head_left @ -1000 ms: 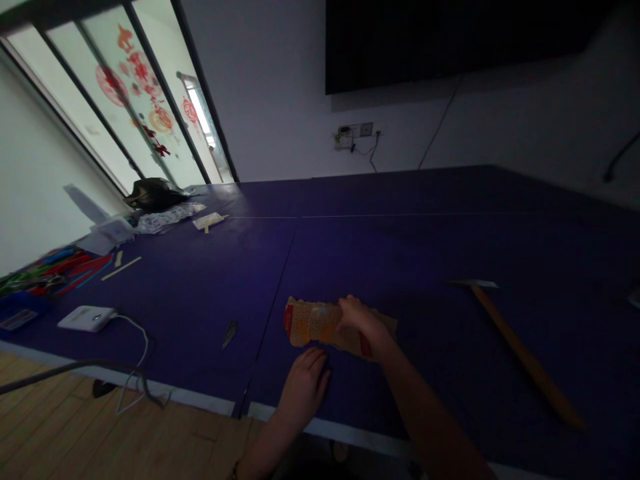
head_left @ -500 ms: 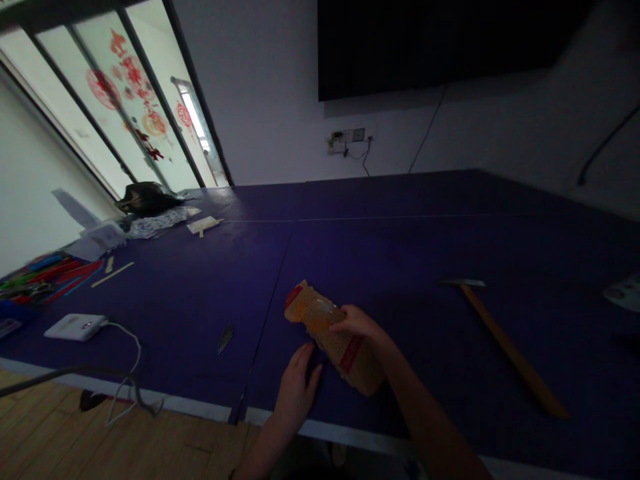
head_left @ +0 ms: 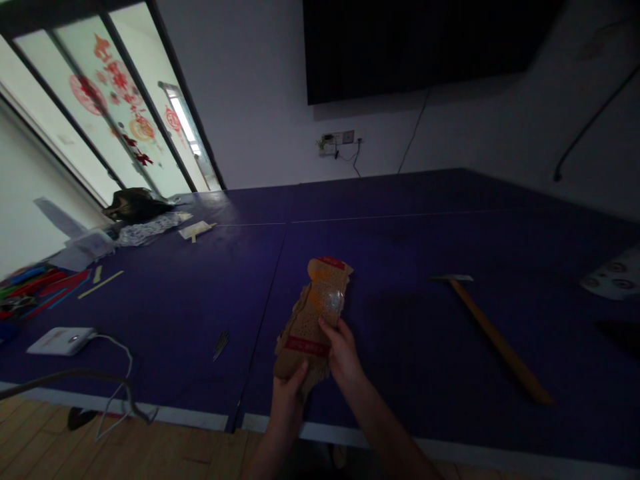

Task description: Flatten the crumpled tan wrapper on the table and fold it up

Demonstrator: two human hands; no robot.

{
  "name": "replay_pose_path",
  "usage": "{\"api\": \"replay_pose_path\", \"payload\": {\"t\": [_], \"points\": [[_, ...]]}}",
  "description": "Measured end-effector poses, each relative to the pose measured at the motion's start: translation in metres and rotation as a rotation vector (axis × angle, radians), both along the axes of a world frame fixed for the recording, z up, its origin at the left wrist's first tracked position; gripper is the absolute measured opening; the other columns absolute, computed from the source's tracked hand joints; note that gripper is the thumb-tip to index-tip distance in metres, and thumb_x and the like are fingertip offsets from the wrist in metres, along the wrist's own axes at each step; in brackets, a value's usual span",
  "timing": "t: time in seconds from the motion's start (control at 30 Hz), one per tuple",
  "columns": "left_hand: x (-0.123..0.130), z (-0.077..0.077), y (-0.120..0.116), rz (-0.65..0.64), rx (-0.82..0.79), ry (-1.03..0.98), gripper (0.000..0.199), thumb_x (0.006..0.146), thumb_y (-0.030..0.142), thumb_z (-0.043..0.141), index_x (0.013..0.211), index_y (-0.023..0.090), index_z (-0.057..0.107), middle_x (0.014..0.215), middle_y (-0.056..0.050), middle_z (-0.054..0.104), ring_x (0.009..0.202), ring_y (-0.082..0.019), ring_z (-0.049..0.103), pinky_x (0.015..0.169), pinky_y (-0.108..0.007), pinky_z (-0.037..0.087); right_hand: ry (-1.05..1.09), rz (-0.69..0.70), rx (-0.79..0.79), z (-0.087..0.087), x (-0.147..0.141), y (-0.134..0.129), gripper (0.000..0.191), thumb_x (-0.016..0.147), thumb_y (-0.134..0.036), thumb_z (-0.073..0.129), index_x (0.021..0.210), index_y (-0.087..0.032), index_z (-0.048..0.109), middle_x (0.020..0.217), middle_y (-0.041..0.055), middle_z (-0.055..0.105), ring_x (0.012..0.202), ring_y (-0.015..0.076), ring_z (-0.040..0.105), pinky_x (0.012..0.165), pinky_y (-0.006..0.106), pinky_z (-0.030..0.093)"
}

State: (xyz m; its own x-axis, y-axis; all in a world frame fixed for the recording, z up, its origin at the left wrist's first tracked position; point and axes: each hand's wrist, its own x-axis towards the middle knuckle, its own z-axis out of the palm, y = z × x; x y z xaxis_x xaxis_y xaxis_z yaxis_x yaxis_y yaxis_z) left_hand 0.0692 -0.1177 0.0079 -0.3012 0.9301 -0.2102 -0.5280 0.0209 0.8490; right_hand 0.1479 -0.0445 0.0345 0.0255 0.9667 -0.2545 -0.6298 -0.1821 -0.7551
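Note:
A tan, dotted, sole-shaped stack (head_left: 316,313) with red bands and an orange patch is held between my two hands, tilted above the front of the table. Its layers show as a ragged left edge, and a shiny clear spot reflects light near the upper part. My left hand (head_left: 290,393) grips the lower end with the thumb on top. On the right side, my right hand (head_left: 344,353) pinches the edge, thumb over the face. The undersides of both grips are hidden.
A wooden-handled hammer (head_left: 493,333) lies to the right on the purple table (head_left: 380,247). To the left are several thin metal pieces (head_left: 221,345) and a white power bank (head_left: 63,341) with a cable. Colourful tools (head_left: 37,287) and a black bag (head_left: 135,203) sit farther left.
The stack has been lifted and turned, its far end swinging rightward. My left hand, beside it on the table before, now grips its lower end. The view has shifted slightly.

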Motion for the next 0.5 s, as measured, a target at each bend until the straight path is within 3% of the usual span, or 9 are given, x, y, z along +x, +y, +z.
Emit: {"api": "replay_pose_path", "payload": {"t": [0.13,0.37,0.5], "points": [[-0.004,0.008,0.0,0.083,-0.058,0.001,0.058,0.074,0.018,0.055,0.126,0.026,0.031,0.121,-0.009,0.052,0.106,-0.023,0.053,0.084,-0.034,0.049,-0.031,-0.009,0.016,0.006,-0.005,-0.007,0.037,0.061,-0.031,0.064,0.095,-0.02,0.055,0.094,0.0054,0.067,0.084,0.023,0.063,0.071,0.035,0.051],[-0.018,0.007,0.004,0.12,-0.065,0.106,0.049,0.078,0.019,0.051,0.124,0.027,0.036,0.115,-0.005,0.057,0.105,-0.021,0.054,0.085,-0.034,0.049,-0.006,0.127,0.07,0.006,-0.008,-0.006,0.034,0.061,-0.027,0.063,0.093,-0.02,0.057,0.094,0.0044,0.067,0.088,0.0211,0.061,0.081,0.035,0.046],[-0.041,0.021,0.019,0.201,-0.058,-0.005,0.046,0.075,0.014,0.055,0.118,0.026,0.044,0.103,-0.004,0.064,0.096,-0.019,0.06,0.08,-0.031,0.051,-0.202,0.243,0.165,-0.004,-0.004,-0.003,0.032,0.062,-0.033,0.063,0.09,-0.019,0.057,0.098,0.0064,0.065,0.092,0.0211,0.059,0.083,0.035,0.044]]}}
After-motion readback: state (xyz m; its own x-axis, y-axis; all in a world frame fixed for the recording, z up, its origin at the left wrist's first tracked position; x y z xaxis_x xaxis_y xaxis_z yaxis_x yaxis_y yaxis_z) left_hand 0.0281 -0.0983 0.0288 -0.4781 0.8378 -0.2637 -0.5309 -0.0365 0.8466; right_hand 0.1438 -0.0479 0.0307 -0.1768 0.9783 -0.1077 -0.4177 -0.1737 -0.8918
